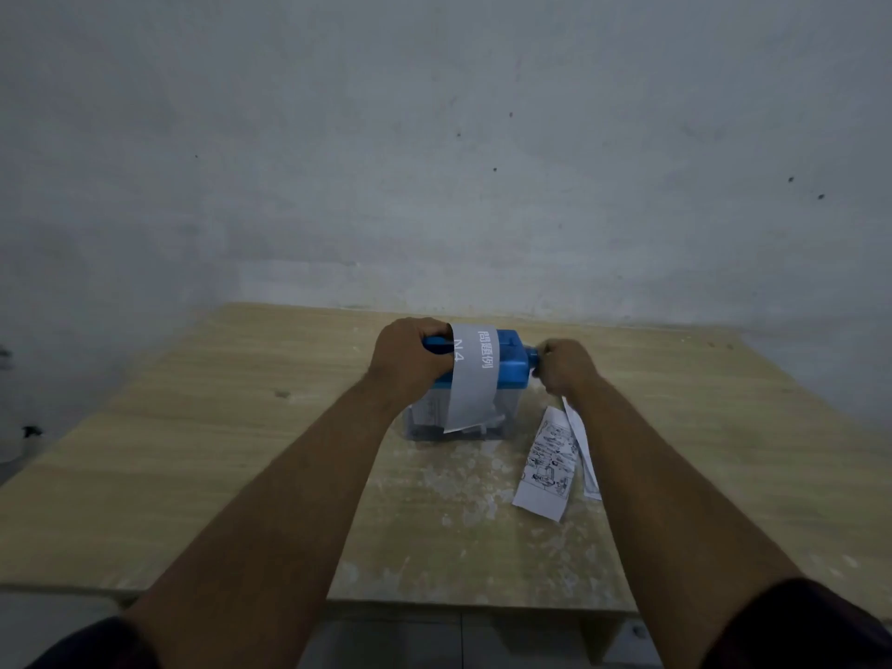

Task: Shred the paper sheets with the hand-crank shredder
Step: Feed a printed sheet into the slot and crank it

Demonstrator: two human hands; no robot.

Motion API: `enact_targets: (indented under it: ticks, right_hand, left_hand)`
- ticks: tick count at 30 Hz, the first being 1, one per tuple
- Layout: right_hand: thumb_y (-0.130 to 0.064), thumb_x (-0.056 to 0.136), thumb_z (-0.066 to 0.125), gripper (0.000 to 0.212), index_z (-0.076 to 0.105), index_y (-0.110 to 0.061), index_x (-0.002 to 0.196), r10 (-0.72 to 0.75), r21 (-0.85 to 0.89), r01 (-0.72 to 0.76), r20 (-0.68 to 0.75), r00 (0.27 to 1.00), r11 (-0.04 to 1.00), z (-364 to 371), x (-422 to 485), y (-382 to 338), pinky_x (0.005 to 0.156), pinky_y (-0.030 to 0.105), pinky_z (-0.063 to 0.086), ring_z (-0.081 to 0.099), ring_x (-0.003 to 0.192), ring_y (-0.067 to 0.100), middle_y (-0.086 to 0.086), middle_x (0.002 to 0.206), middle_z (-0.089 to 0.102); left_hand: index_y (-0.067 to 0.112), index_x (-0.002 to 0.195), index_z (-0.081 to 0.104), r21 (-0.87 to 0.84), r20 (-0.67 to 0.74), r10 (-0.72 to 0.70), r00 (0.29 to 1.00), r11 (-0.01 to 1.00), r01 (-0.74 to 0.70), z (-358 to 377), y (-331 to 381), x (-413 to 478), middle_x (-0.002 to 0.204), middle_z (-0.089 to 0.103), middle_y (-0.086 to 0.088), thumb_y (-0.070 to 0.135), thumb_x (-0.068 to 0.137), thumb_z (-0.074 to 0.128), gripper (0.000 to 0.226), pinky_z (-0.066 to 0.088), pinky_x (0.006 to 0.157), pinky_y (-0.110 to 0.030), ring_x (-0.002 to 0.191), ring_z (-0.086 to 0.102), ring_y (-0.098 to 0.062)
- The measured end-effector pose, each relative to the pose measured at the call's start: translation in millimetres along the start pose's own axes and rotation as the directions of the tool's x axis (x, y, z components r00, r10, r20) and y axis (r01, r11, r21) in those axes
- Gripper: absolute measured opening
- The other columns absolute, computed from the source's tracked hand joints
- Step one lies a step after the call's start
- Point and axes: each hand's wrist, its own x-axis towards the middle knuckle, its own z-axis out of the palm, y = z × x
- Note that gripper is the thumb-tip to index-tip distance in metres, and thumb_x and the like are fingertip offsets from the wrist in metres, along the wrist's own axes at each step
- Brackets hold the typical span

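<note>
Dark sleeves (811,625) sit at the bottom corners, and both bare forearms reach forward over the pale wooden table (193,475). Right of centre lie two cut paper pieces (548,463), one printed with drawings, likely next to be fed. Beyond them the blue shredder (507,359) stands on its clear bin (420,422), with a grey sheet (473,374) draped over the top and down the near face. The left hand (410,354) curls over the shredder's left end, holding it down. The right hand (567,366), a little blurred, is wrapped round the crank (532,354) on the right side. To do this well, bear straight down with the left so the bin cannot skid, turn the crank evenly, and keep the sheet square to the slot so it does not skew or jam. A plain grey wall (434,137) stands behind
</note>
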Motion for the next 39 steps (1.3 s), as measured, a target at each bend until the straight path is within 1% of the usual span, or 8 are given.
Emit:
enact_targets:
  ticks: [4,10,15,19,22,29,33,39]
  right_hand:
    - [-0.011,0.101,0.061,0.017,0.070,-0.009,0.088,0.066,0.053,-0.068,0.039,0.997,0.996,5,-22,24,0.069,0.034,0.050,0.057,0.070,0.021,0.014,0.094,0.073]
    - [0.005,0.089,0.060,0.040,0.066,-0.030,0.108,-0.408,0.078,0.455,-0.326,0.853,0.887,3,-64,12,0.071,0.012,0.040,0.055,0.092,0.010,-0.011,0.094,0.065]
    - [0.004,0.076,0.056,0.070,0.058,-0.044,0.127,-0.635,-0.138,0.624,-0.050,0.771,0.769,-3,-73,-3,0.095,0.047,0.045,0.051,0.110,0.015,-0.030,0.102,0.069]
    - [0.008,0.085,0.062,0.067,0.063,-0.040,0.132,-0.629,0.008,0.630,0.065,0.775,0.777,-13,-72,-15,0.101,0.032,0.048,0.061,0.115,0.010,-0.024,0.100,0.076]
    - [0.010,0.083,0.073,0.058,0.074,-0.036,0.119,-0.620,0.193,0.602,0.047,0.783,0.775,-19,-72,-27,0.079,0.007,0.043,0.061,0.092,-0.007,-0.019,0.098,0.077]
    - [-0.025,0.097,0.075,0.008,0.082,-0.026,0.094,-0.574,0.224,0.593,-0.150,0.805,0.773,-14,-52,-71,0.059,0.029,0.046,0.055,0.061,0.006,-0.011,0.083,0.076]
    - [-0.041,0.100,0.069,0.026,0.079,-0.018,0.094,-0.454,0.201,0.482,-0.172,0.874,0.852,-8,-39,-96,0.072,0.028,0.052,0.068,0.081,0.010,-0.005,0.089,0.076]
    - [-0.044,0.087,0.083,0.062,0.058,-0.030,0.142,-0.234,0.079,0.222,0.195,0.952,0.972,-10,-34,-91,0.096,0.038,0.056,0.065,0.115,0.020,-0.003,0.133,0.066]
  left_hand:
    - [0.023,0.110,0.084,0.007,-0.011,0.007,1.000,1.000,-0.007,1,0,-1,0.100,0.075,0.019,0.020,0.081,0.091,0.030,0.049,0.077,-0.007,0.087,0.063,0.015]
    - [0.022,0.110,0.084,-0.004,-0.014,0.006,1.000,1.000,-0.006,2,2,-1,0.105,0.079,0.012,0.021,0.081,0.091,0.030,0.052,0.080,-0.014,0.094,0.071,-0.003]
    - [0.021,0.111,0.084,0.011,-0.010,-0.012,1.000,1.000,0.012,-1,7,-2,0.105,0.080,0.008,0.021,0.081,0.091,0.031,0.057,0.082,-0.025,0.094,0.072,-0.008]
    - [0.016,0.111,0.084,0.010,0.006,-0.050,0.999,0.999,0.050,-1,10,-3,0.096,0.076,0.007,0.012,0.078,0.092,0.034,0.055,0.076,-0.028,0.088,0.071,-0.012]
    - [0.014,0.114,0.082,0.039,0.016,-0.091,0.996,0.995,0.090,-2,10,-3,0.102,0.079,-0.001,0.002,0.084,0.084,0.033,0.058,0.079,-0.029,0.090,0.071,-0.017]
    - [0.034,0.108,0.082,0.059,0.010,-0.059,0.998,0.997,0.058,-1,12,-4,0.092,0.066,0.031,0.059,0.075,0.089,0.042,0.046,0.073,-0.002,0.084,0.062,0.014]
    - [0.035,0.107,0.083,0.003,0.000,-0.061,0.998,0.998,0.061,-1,14,-6,0.097,0.071,0.025,0.051,0.076,0.091,0.036,0.048,0.076,-0.002,0.090,0.064,0.014]
    - [0.032,0.117,0.081,0.000,0.021,-0.045,0.999,0.999,0.045,-2,12,-6,0.100,0.071,0.026,0.052,0.077,0.090,0.045,0.044,0.077,0.000,0.090,0.060,0.021]
